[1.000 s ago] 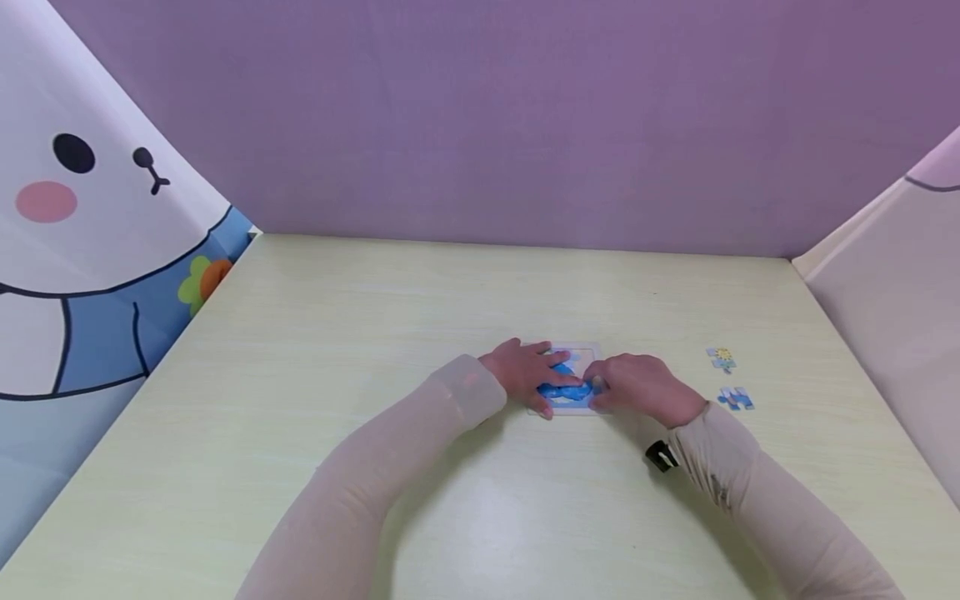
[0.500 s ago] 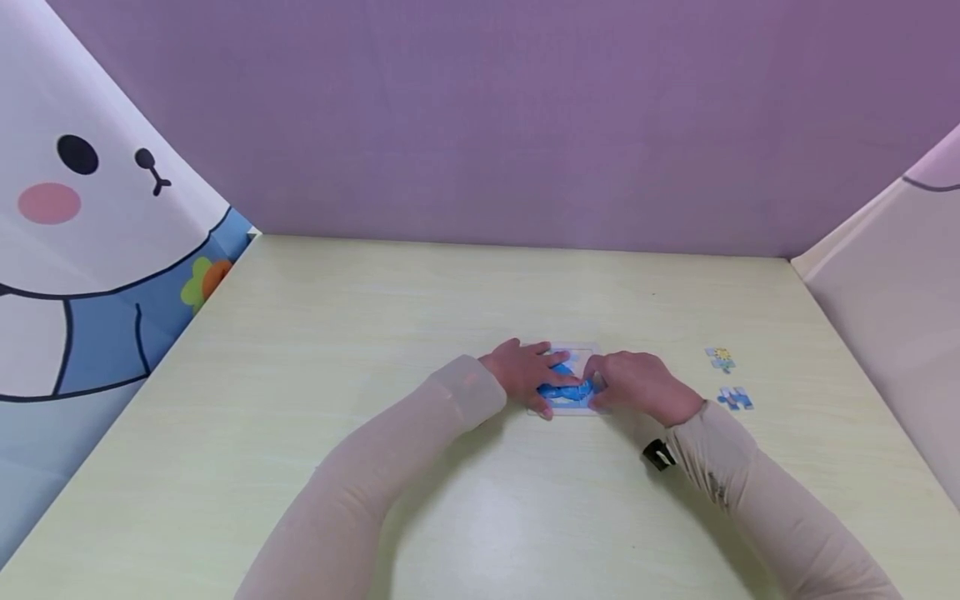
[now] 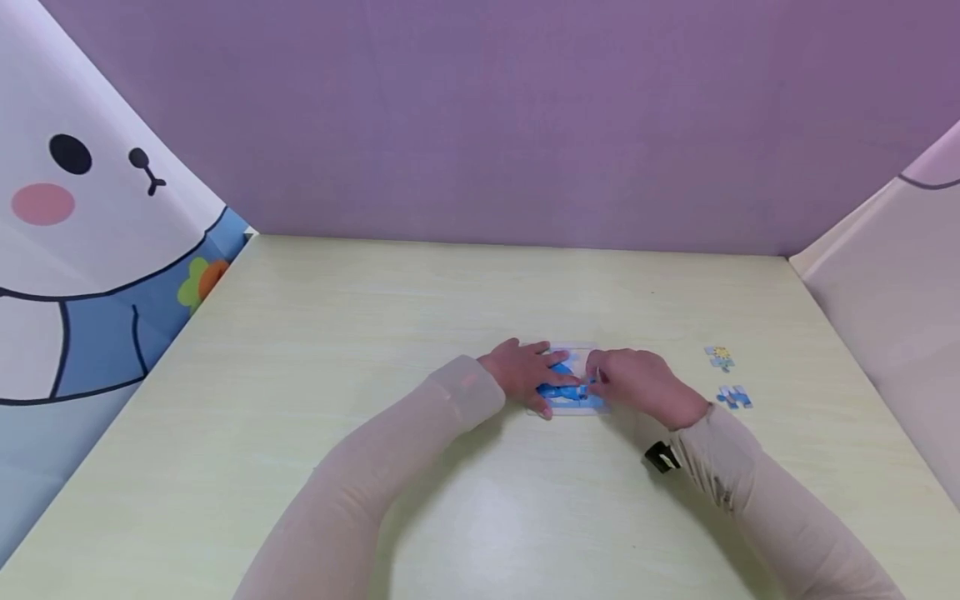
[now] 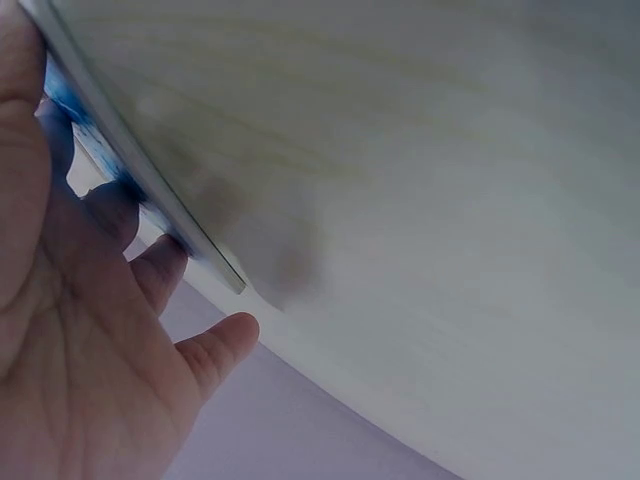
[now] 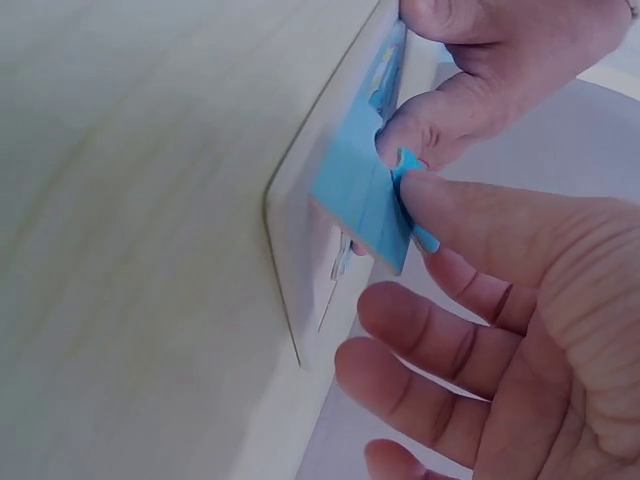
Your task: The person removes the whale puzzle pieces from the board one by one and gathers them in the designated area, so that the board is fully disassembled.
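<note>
A small jigsaw puzzle in a pale frame (image 3: 573, 413) lies on the table, with blue pieces inside it. Across its left side rests my left hand (image 3: 522, 371), fingers spread. The left wrist view shows those fingers (image 4: 160, 268) over the frame's edge. My right hand (image 3: 637, 385) is at the puzzle's right side. In the right wrist view its thumb and index finger pinch a small blue puzzle piece (image 5: 408, 162) just above a larger blue part (image 5: 355, 190) of the puzzle; the other fingers are loosely bent. Part of the held piece is hidden behind the thumb.
To the right of the right hand lie loose puzzle pieces: a group with a yellow sun (image 3: 722, 355) and a blue-white group (image 3: 735, 397) nearer. A black clip-like thing (image 3: 662, 457) hangs by the right cuff. A purple backdrop (image 3: 525, 125) rises behind the table.
My right hand's fingertips have shifted slightly up off the puzzle's lower right corner, showing more blue there. My left hand stays in place on the puzzle.
</note>
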Available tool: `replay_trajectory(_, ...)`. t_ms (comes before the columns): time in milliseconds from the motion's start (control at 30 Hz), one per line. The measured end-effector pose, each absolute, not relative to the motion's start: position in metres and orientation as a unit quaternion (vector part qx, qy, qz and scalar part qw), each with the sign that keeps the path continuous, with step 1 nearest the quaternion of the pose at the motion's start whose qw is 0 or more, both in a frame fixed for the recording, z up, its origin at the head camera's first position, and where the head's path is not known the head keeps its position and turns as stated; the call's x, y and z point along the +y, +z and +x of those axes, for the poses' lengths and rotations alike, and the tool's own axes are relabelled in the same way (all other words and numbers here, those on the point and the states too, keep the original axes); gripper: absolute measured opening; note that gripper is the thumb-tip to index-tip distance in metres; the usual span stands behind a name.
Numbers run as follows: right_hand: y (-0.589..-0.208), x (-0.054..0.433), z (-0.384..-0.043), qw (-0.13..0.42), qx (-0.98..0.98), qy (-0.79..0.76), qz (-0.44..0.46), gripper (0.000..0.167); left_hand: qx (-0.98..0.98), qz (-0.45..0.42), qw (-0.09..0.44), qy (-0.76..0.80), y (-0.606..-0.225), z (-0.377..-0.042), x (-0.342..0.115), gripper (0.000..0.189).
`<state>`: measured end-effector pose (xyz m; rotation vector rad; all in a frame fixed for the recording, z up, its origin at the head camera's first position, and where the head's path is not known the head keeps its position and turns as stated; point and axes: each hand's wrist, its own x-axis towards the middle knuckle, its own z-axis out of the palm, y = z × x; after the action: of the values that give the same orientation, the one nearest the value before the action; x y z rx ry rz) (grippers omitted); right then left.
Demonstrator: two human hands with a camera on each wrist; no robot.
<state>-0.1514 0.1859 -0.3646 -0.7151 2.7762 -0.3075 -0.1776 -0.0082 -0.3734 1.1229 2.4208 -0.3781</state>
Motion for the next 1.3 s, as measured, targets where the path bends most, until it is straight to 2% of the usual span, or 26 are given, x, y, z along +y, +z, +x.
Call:
replay_trajectory(333, -0.359, 0.191, -0.144, 0.141, 0.938, -0.187, -0.254, 0.008, 0.876, 0.404, 0.226, -0.137, -0.372, -0.176, -0.008, 0.07)
replay_trajectory(967, -0.363, 0.198, -0.137, 0.135, 0.934, -0.217, -0.249, 0.01, 0.873, 0.411, 0.223, -0.14, -0.375, -0.175, -0.004, 0.07)
replay_trajectory(1300, -0.366, 0.204, -0.139, 0.086, 0.928, -0.226, -0.285, 0.012, 0.873, 0.405, 0.22, -0.158, -0.373, -0.175, -0.006, 0.071)
